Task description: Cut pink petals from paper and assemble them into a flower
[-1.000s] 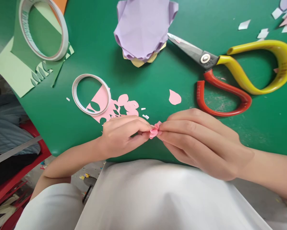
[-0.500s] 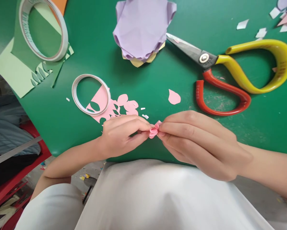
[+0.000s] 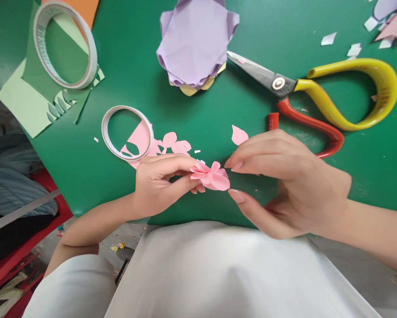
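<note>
A small pink paper flower (image 3: 214, 177) with several petals is pinched between the thumb and fingers of my left hand (image 3: 165, 183). Just right of it, my right hand (image 3: 284, 181) has its thumb and fingers apart, with nothing between them. A loose pink petal (image 3: 239, 135) lies above my right fingertips, partly covered by them. Beyond my left hand, cut pink paper (image 3: 140, 137) and loose petals (image 3: 180, 146) rest on the green table (image 3: 119, 88), partly under a narrow tape roll (image 3: 106, 139).
Scissors (image 3: 278, 84) with yellow and red handles lie at the right, their tip beside a purple paper piece (image 3: 198, 44). A wider tape roll (image 3: 93, 57) sits on green paper (image 3: 16, 97) at the upper left. Paper scraps (image 3: 328, 39) lie at the upper right.
My right hand has let go of the pink flower, moved slightly right and opened. The flower now shows its spread petals in my left hand. The view has shifted a little.
</note>
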Available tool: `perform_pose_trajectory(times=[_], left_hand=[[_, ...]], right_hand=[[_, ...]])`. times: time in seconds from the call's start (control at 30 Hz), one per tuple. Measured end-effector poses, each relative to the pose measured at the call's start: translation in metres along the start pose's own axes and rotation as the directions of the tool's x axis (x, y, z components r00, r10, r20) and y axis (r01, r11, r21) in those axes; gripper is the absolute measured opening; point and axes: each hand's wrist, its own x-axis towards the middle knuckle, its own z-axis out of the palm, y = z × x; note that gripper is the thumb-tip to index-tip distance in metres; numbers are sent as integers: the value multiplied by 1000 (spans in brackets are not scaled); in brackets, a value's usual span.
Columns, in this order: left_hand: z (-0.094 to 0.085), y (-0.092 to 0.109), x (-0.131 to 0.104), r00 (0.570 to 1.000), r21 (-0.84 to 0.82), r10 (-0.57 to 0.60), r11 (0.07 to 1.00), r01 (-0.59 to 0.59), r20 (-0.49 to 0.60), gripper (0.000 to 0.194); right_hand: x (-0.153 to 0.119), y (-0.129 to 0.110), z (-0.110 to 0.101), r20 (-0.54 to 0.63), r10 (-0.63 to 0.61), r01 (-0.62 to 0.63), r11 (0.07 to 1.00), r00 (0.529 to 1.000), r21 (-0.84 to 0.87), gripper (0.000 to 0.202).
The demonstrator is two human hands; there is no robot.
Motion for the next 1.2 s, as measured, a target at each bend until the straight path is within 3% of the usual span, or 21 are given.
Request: perform_pose_trajectory(times=[0.17,0.37,0.57,0.83,1.0,1.2], left_hand=[[1,1,-1,998,-171,-67,983,63,-15,8],[2,0,-2,997,-159,-78,984,77,1,9],[1,0,0,992,-144,-76,985,90,104,15],[2,3,-5,985,-151,-130,978,147,115,9],[1,0,0,983,-197,-35,978,72,182,13],[2,-2,3,992,-126,-4,992,20,124,26]], right_hand=[[0,-3,3,49,0,-1,1000,999,9,21],[-3,-7,8,-11,144,-143,986,989,91,23],[0,-11,4,9,58,-59,991,998,121,8],[0,-14,-2,-22,23,-21,995,999,95,18],[0,-10,-4,18,-5,4,995,1000,101,12],[-1,-9,-2,50,4,-10,992,999,123,7]])
